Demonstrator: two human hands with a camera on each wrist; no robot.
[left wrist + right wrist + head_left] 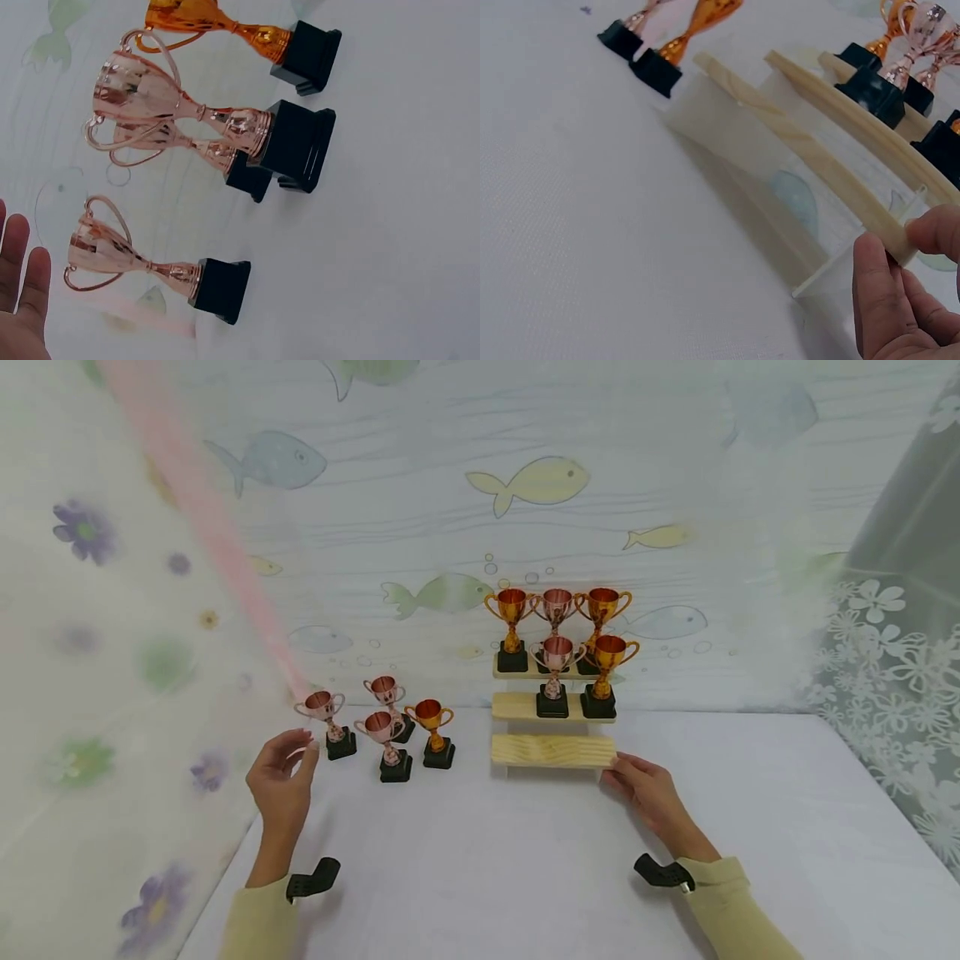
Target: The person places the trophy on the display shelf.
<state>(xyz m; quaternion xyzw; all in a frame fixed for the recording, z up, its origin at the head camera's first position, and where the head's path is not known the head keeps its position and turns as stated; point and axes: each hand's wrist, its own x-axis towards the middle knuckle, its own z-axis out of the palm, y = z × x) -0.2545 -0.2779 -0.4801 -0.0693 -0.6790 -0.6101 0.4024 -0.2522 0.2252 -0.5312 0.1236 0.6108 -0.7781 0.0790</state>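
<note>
My left hand (281,783) is raised beside a small rose-gold trophy cup (341,742) with a black base, the leftmost on the table. In the left wrist view, a gap separates its fingers (36,279) from that cup (105,247). Two more rose-gold trophies (393,767) and a gold one (437,753) stand upright just to its right. With thumb and fingers, my right hand (654,797) pinches the right end of the lowest board (551,750) of a three-step wooden display stand. That board bears nothing.
On the stand's middle board (513,705) are a rose-gold trophy (552,700) and a gold trophy (599,702), toward the right. Three trophies line the top board (531,673). Clear side panels (855,259) hold up the boards. Behind hangs a fish-patterned curtain (420,543); white cloth (465,877) covers the table.
</note>
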